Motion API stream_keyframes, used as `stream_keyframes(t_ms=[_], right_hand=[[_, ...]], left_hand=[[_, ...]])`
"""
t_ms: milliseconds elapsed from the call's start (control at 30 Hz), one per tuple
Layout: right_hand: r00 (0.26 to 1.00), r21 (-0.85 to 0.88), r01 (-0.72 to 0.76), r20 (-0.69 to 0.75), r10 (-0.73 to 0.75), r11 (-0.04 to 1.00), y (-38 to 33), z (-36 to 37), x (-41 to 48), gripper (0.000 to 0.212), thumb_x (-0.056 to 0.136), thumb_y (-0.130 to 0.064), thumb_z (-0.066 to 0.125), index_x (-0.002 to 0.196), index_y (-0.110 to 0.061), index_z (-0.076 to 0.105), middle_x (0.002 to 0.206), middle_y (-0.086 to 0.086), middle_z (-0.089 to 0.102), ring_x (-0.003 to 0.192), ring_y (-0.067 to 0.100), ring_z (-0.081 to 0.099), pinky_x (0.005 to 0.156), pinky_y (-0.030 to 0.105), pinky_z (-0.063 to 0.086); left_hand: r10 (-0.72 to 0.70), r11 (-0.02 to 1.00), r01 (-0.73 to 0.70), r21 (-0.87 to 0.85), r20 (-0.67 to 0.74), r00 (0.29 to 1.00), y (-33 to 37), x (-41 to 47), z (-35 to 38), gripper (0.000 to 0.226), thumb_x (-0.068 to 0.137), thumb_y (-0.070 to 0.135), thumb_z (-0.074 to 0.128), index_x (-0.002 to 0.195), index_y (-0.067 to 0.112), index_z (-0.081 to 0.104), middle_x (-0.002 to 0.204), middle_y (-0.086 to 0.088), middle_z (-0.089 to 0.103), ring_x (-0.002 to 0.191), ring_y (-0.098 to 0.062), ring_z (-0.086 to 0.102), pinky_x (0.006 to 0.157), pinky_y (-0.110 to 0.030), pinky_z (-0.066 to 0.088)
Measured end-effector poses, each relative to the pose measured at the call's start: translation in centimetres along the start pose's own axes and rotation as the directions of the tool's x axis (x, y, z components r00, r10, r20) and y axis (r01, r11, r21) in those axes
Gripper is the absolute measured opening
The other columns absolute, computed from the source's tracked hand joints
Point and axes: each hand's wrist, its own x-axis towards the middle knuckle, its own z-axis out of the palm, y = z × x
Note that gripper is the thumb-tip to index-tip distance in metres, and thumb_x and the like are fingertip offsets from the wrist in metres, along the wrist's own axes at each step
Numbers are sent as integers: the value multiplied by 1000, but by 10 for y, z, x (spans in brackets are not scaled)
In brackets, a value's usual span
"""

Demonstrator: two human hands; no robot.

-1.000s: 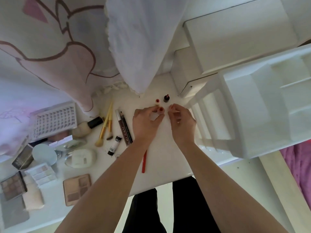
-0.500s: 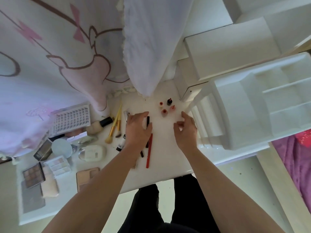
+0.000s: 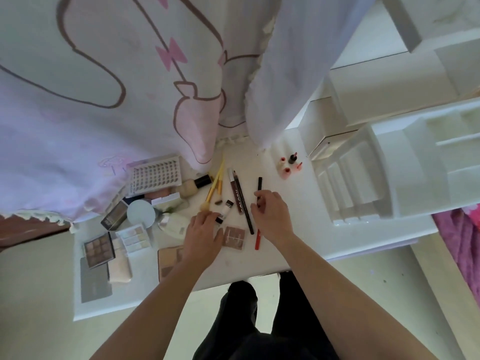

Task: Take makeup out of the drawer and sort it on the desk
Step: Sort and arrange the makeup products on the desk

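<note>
On the white desk (image 3: 298,229), my right hand (image 3: 272,216) pinches the near end of a black pencil (image 3: 259,187). A red pencil (image 3: 257,239) lies just under that hand, and a long dark pencil (image 3: 244,203) and a brown gloss tube (image 3: 234,189) lie to its left. My left hand (image 3: 202,235) lies with its fingertips at the near end of a small white tube (image 3: 225,209). A small blush palette (image 3: 234,237) sits beside its thumb. Several small red-capped bottles (image 3: 288,165) stand at the back. The open white drawer (image 3: 376,178) juts out on the right.
Yellow-handled brushes (image 3: 215,188), a foundation bottle (image 3: 193,187), a lash tray (image 3: 155,178), a round compact (image 3: 140,211) and eyeshadow palettes (image 3: 98,249) crowd the desk's left half. A pink and white curtain (image 3: 130,100) hangs over the back. My legs are below the desk's front edge.
Both hands have left the small bottles at the back. My right hand has taken hold of the black pencil. My left hand has moved left to the white tube.
</note>
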Motion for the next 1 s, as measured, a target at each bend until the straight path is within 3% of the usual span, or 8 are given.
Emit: stream_keyframes(t_ms=[100,300,400,533,667,800,867,1000], right_hand=[[995,-66,74,74,-69,995,-14,17,1,27,94,-23,62,121,-23,62,102,-5,54,84,11,60,83,27,52],[982,-151,109,170,-83,983,-10,28,-7,29,95,-19,58,123,-18,63,102,-3,56,92,17,60,87,35,53],[981,-145,95,184,-68,985,-5,23,-9,25,96,-18,58,120,-18,64,92,-8,55,88,16,60,85,30,51],[976,28,-86,202,79,996,-9,16,-5,20,101,-33,51,112,-25,66,92,-5,68,79,15,62,72,25,48],[939,318,-264,302,166,911,-29,9,-9,30,99,-47,54,110,-24,69,83,-5,71,69,7,65,70,24,53],[929,412,-316,317,191,855,-38,-1,-16,31,98,-41,59,96,-13,73,78,-1,71,67,8,64,69,26,54],[909,476,-369,363,203,798,-43,-10,-23,34,100,-38,58,98,-8,73,79,1,70,66,7,62,68,22,52],[924,619,-345,356,139,706,-58,-26,-39,34,100,-33,57,107,-1,71,76,1,66,68,8,59,70,23,51]], left_hand=[[7,1000,-7,0,-13,1000,-8,-3,0,35,85,12,70,119,4,64,123,-16,59,112,-38,55,97,-45,45],[-90,996,90,-11,-69,993,-4,7,4,46,85,45,70,119,14,68,115,-8,60,105,-30,55,90,-40,48],[-131,991,131,-11,-91,987,3,16,3,32,90,40,66,111,17,72,112,-8,65,99,-31,57,86,-40,48],[-186,968,169,-186,-76,980,7,18,-3,30,95,35,62,119,19,69,117,-3,66,104,-23,55,88,-33,45],[-142,935,121,-334,-41,989,10,14,-16,27,91,33,69,115,23,69,108,7,67,92,-13,59,82,-26,46],[-235,754,214,-621,49,971,21,9,-37,23,87,23,75,109,21,70,98,9,71,87,-4,65,80,-17,51],[-268,600,257,-757,112,957,27,3,-47,22,88,25,74,109,22,71,96,7,74,90,-10,68,81,-22,56],[-268,462,247,-852,131,954,42,-5,-65,16,91,31,69,103,22,75,89,3,75,79,-15,66,80,-29,57]])
